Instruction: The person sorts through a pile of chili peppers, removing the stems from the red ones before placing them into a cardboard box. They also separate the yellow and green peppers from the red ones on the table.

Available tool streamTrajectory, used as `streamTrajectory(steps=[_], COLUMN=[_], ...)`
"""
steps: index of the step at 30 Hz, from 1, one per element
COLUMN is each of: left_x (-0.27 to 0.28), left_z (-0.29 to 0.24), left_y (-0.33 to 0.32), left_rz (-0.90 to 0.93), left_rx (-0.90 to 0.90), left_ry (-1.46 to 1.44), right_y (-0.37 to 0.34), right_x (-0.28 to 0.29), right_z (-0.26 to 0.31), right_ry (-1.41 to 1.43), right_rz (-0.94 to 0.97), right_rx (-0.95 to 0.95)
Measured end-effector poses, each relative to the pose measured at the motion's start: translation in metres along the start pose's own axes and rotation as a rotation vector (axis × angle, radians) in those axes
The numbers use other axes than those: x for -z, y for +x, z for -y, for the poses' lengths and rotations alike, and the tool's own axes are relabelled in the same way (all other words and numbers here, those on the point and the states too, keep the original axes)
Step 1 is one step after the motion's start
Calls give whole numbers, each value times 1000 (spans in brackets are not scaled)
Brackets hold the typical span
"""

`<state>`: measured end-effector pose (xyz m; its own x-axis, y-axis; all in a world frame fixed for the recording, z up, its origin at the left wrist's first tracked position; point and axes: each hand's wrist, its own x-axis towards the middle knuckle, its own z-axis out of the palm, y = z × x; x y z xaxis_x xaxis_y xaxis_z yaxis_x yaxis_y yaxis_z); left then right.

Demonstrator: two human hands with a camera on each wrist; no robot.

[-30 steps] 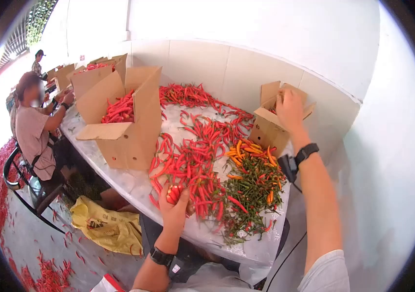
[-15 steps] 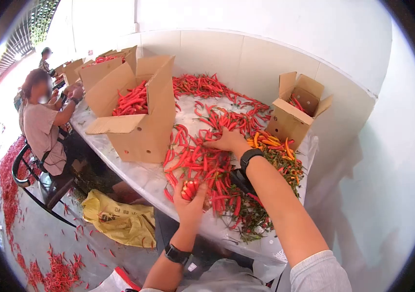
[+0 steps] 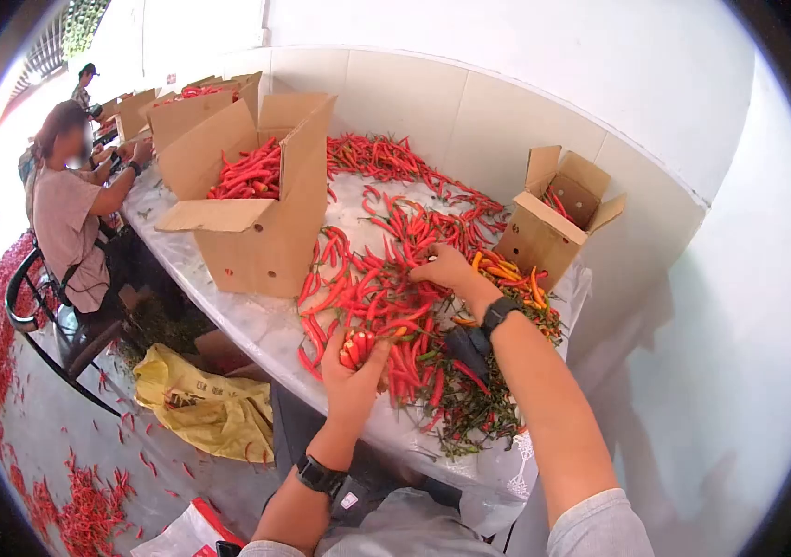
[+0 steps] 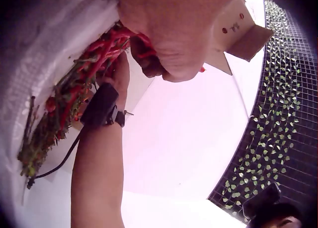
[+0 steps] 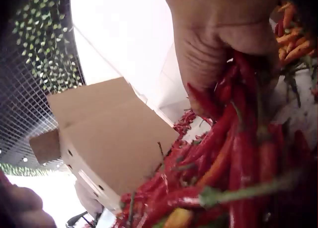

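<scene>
My left hand (image 3: 349, 390) holds a bunch of red chili peppers (image 3: 356, 348) upright near the table's front edge, their ends showing above the curled fingers. In the left wrist view that hand hides most of the bunch. My right hand (image 3: 445, 269) is down in the loose pile of red chili peppers (image 3: 372, 290) on the table. Seen from the right wrist, its fingers curl over red chili peppers (image 5: 226, 91), with a tip poking out beside the thumb; the fingertips are hidden.
A large cardboard box (image 3: 251, 255) of red chilies stands at left, a smaller box (image 3: 534, 232) with some red chilies at right. Orange chilies (image 3: 508, 271) and green chilies (image 3: 469, 432) lie right of the pile. A seated person (image 3: 66, 213) works farther left; a yellow sack (image 3: 205, 404) lies on the floor.
My right hand has come from the small box at right, down and left to the red pile, and its fingers have curled into the peppers. The left hand keeps its bunch.
</scene>
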<state>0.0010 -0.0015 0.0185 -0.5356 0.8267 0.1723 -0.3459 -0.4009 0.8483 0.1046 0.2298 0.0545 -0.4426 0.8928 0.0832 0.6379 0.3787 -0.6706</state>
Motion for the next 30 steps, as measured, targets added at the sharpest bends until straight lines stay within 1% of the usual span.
streamTrajectory(steps=[2, 5, 8, 11, 12, 14, 15, 16, 17, 19, 20, 23, 26, 29, 30], left_x=[1, -5, -7, -1, 0, -1, -3, -6, -8, -4, -3, -2, -7, -2, -2], left_z=[3, 0, 5, 10, 11, 12, 10, 4, 1, 10, 13, 13, -2, 3, 3], left_y=[2, 1, 4, 4, 5, 6, 5, 2, 0, 4, 6, 5, -1, 4, 3], left_rz=[36, 80, 110, 35, 41, 55, 67, 80, 91, 98, 95, 87, 18, 36, 47], left_rx=[-34, -41, -394, -43, -82, -155, -137, -117, -99, -183, -228, -88, 12, 58, 45], left_ry=[53, 226, 475, 194, 203, 219, 232, 247, 262, 367, 416, 241, 32, -36, -23], right_y=[-12, -31, -84, -114, -123, -131, -134, -139, -142, -141, -142, -137, -141, -137, -139], right_x=[9, 15, 26, 25, 24, 20, 19, 23, 23, 26, 30, 31, 35, 39, 40], right_z=[3, 3, 35, 40, 35, 25, 20, 18, 11, 2, 0, -6, -1, -9, -7], right_ry=[104, 93, -42, -42, -53, 199, 325, 250, 289, 361, 347, 458, 636, 654, 703], right_rz=[41, 30, 14, 59, 26, -13, -34, -67, -109, -193, -164, -179, -116, -60, -61], right_rx=[13, 189, 270, 335, 419, 340, 299, 241, 235, 243, 208, 228, 170, 176, 138])
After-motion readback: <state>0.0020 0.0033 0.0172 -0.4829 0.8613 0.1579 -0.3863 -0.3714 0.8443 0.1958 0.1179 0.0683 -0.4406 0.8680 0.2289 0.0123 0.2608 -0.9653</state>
